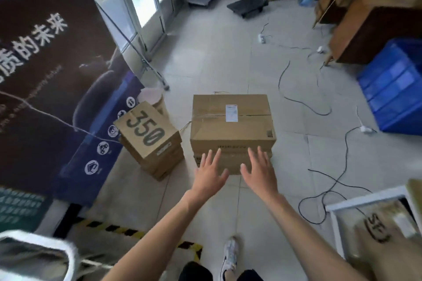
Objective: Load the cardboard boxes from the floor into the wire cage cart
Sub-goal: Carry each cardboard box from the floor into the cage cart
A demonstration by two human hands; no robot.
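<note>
Cardboard boxes sit on the tiled floor (228,57) at the centre of the frame: a large taped box (231,121) with a white shipping label (231,113) on its lid rests on top of another box (230,164) of similar footprint, of which only the near face shows. Just left of that pile, well apart from the hands, a smaller stack of flat boxes (151,143) stands at an angle, the top one printed "350". Behind that stack a pale cylindrical bin (153,100) is partly hidden.

Both bare arms reach forward from the bottom of the frame. The left hand (211,172) and right hand (260,172) hover side by side before the near face of the central pile, fingers spread wide and empty, gripping nothing; whether the fingertips touch the cardboard cannot be told.

At the lower right, a white frame (356,201) surrounds a box marked "SF" (383,235). A blue plastic crate (395,89) stands at the right edge, black cables (319,112) trail over the tiles, and a dark printed banner (50,70) fills the left side. A folding platform trolley (247,5) is parked near the far wall at the upper centre
</note>
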